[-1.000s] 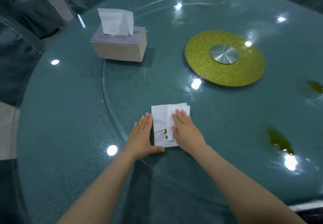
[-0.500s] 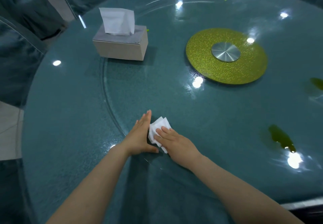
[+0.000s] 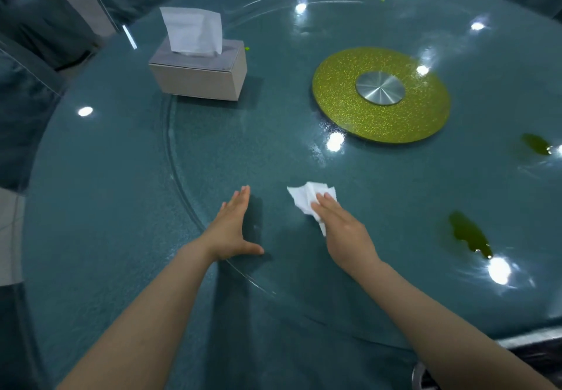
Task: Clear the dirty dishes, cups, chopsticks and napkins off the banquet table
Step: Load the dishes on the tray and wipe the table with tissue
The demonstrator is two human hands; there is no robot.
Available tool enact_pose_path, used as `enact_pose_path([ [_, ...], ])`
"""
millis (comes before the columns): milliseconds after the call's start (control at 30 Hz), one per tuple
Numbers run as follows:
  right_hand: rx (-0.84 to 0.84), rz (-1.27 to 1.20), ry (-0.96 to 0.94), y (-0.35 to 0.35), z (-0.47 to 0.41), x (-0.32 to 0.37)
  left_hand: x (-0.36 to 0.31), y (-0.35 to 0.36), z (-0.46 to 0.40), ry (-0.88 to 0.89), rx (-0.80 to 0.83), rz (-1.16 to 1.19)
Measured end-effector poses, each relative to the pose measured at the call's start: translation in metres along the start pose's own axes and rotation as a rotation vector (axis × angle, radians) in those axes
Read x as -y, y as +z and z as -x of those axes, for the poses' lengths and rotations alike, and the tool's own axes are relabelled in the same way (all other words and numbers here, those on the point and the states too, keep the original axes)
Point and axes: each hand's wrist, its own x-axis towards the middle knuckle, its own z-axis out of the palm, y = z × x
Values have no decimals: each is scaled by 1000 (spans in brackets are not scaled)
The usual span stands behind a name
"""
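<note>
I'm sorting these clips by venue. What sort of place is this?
Probably a restaurant banquet room. A large round glass-topped table carries a glass turntable on a green hub, cloth-covered chairs ring it, and a tissue box stands on the turntable.

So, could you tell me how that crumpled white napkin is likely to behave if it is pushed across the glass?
The napkin looks soft and crumpled under the right hand, so it would probably bunch up. It likely slides easily on the glossy glass table.

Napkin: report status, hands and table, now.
Right hand flat, pressing the crumpled napkin on the glass. Left hand open on the table, apart from it. Green spills to the right, unwiped.
</note>
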Motion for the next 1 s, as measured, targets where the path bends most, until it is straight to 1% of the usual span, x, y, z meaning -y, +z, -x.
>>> enact_pose_path([
  [100,40,15,134,14,-34,-3,2,-5,-3,-2,4,-21],
  [167,97,49,168,27,-51,0,4,-8,-6,-6,5,-26],
  [233,115,65,159,42,-60,10,8,-10,-9,-4,6,-29],
  [367,144,18,50,64,-63,33,15,-15,-13,-3,4,-28],
  [533,298,45,-183,68,-42,45,22,-28,-18,-17,31,-72],
  [633,296,-28,-264,52,-24,40,20,-36,-20,-37,58,-132],
  [733,276,-17,-337,32,1,30,15,-41,-23,-94,97,-183],
  [833,180,-57,-302,10,27,23,5,-39,-23,-149,132,-190],
  [900,147,-73,-249,-2,39,16,-5,-31,-22,-144,126,-159],
  [933,166,-82,-195,-7,44,13,-11,-27,-21,-135,109,-136],
  [1000,202,-51,0,-15,54,6,-24,-16,-20,-112,62,-88],
])
